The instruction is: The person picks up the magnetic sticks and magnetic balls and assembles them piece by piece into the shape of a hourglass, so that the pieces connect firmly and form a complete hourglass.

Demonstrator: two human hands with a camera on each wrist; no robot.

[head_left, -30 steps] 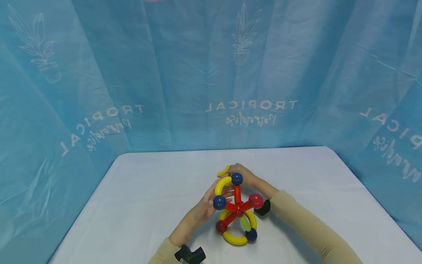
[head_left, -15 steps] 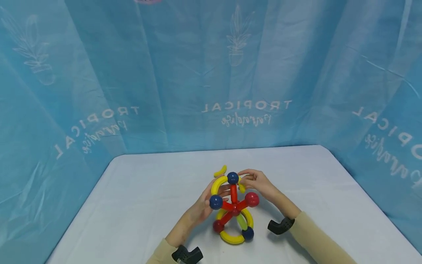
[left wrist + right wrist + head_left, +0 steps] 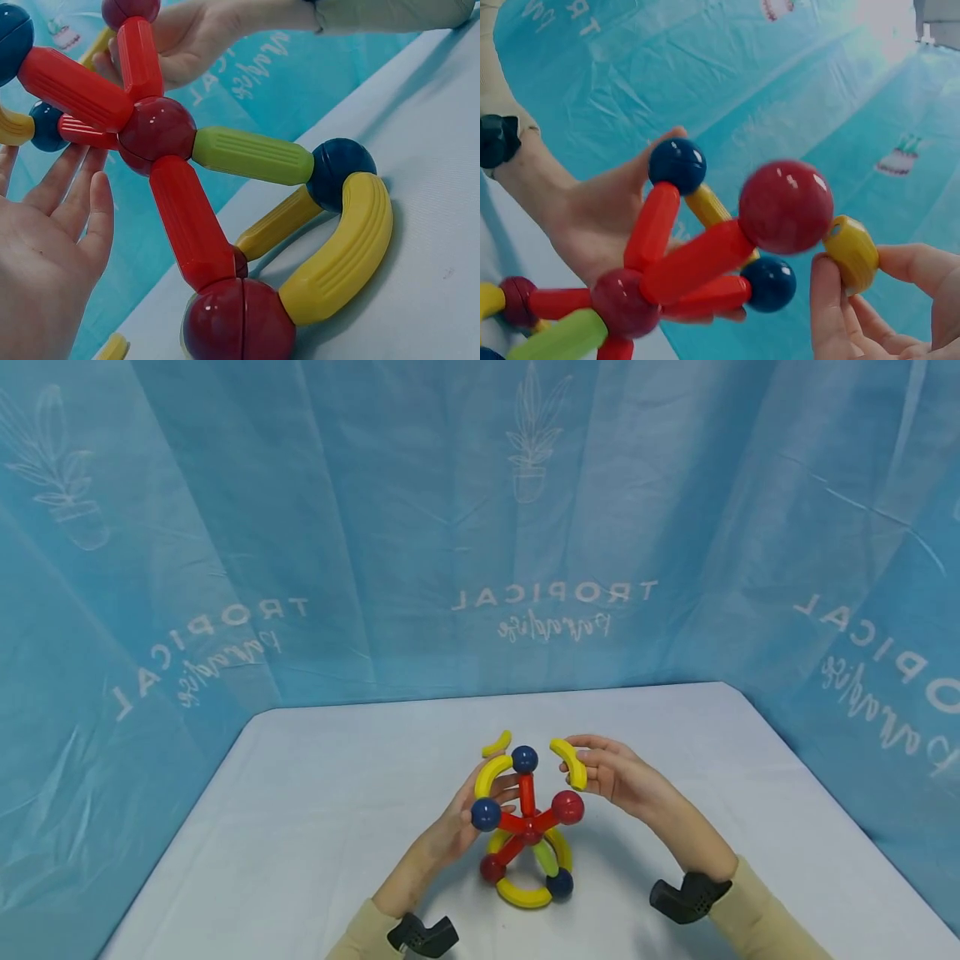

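A ball-and-rod model [image 3: 532, 832] stands on the table on a ring of curved yellow rods. Red rods and one green rod [image 3: 253, 156] branch from its central red ball [image 3: 625, 303]. My left hand [image 3: 448, 835] is at its upper left, thumb beside a blue ball [image 3: 486, 814], mostly straight fingers touching behind the red rods. To the right of the top blue ball [image 3: 525, 759], my right hand [image 3: 622, 777] pinches a curved yellow rod [image 3: 853, 255] between thumb and fingers. That rod is raised and apart from the model in the head view.
Another curved yellow rod [image 3: 497, 744] lies on the white table [image 3: 360, 760], just beyond the left fingertips. A blue printed curtain [image 3: 420, 568] hangs around the back and sides. Each wrist wears a black camera mount [image 3: 690, 897].
My right hand has come back from behind the model and moved right, bringing a curved yellow rod into sight. The left hand and model hold nearly the same position.
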